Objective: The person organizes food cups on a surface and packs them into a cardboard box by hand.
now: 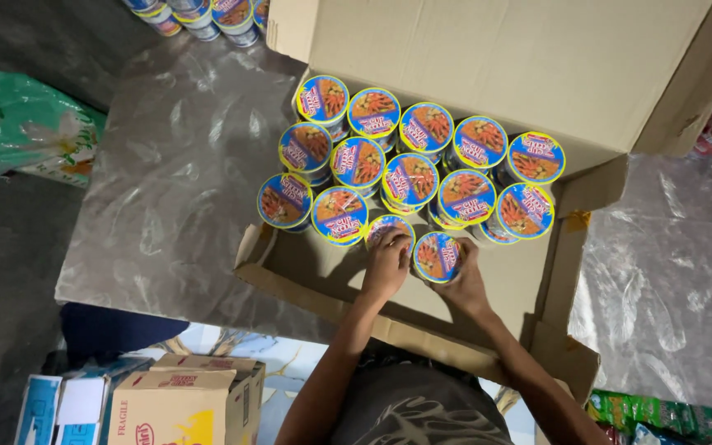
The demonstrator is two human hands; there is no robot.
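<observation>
Dark grey floor spreads out below, with a crinkled sheet of clear plastic (pixel 175 165) laid over it to the left of a big open cardboard box (pixel 488 58). More plastic sheeting (pixel 669 280) shines off its right side. Inside the box, noodle cups (pixel 409 165) with blue-and-yellow lids stand upright in tight rows against the far wall, while the near part of its bottom shows bare cardboard. Now the hands: the left hand (pixel 386 268) curls over one cup (pixel 387 227) at the front of the rows, fingers closed around its rim. Just beside it, the right hand (pixel 465 280) wraps around another noodle cup (pixel 436 256), lid facing up, close to the near edge of the pack. Off by the floor's left edge lies a green sack (pixel 26 124). Near the bottom left corner sits a smaller carton (pixel 183 404), flaps partly open.
</observation>
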